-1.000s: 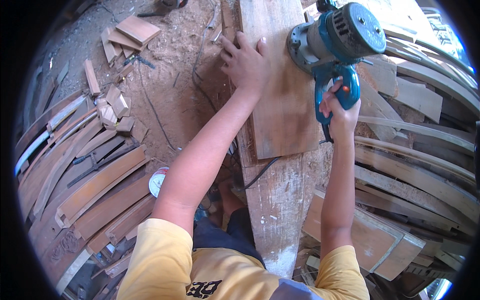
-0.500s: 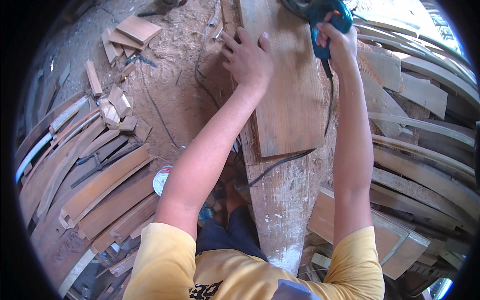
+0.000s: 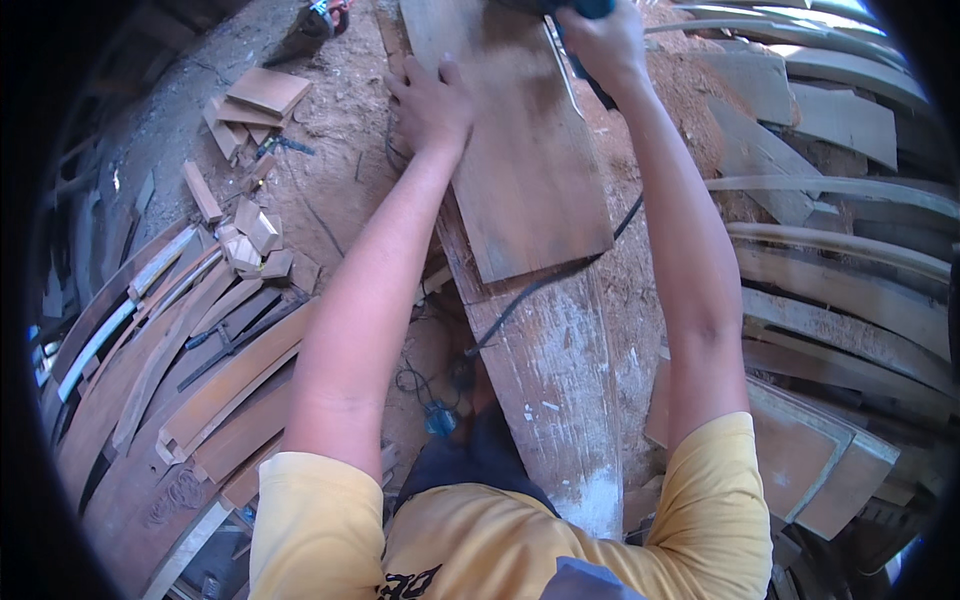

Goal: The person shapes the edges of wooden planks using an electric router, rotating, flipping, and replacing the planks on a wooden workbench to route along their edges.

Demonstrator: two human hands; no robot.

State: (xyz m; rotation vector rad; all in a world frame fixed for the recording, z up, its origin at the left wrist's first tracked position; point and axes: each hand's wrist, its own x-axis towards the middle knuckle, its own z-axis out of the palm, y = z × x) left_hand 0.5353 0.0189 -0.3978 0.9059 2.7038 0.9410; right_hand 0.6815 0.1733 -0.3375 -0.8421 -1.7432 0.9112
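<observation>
My right hand (image 3: 605, 45) is wrapped round the handle of a teal corded power tool (image 3: 597, 8) at the top of the view; its working end is partly cut off by the frame. The tool is over the right side of a wide brown plank (image 3: 540, 210), where a thin bright line runs along the edge and pale dust lies on the wood. My left hand (image 3: 435, 105) rests with fingers spread on the plank's left edge. Beneath the plank is a longer, paint-spotted board (image 3: 560, 390). The black cord (image 3: 525, 292) passes round the plank's near end.
Stacked lumber (image 3: 840, 280) fills the right side, with a framed wooden panel (image 3: 790, 440) nearer me. On the left lie more planks (image 3: 240, 380), a black clamp (image 3: 225, 345) and wood offcuts (image 3: 265, 92). Sawdust (image 3: 325, 190) covers the ground. A blue object (image 3: 438, 418) lies by my legs.
My right hand has pushed the tool farther away, and it is now mostly out of frame. The view has shifted, so the plank sits higher and more to the left.
</observation>
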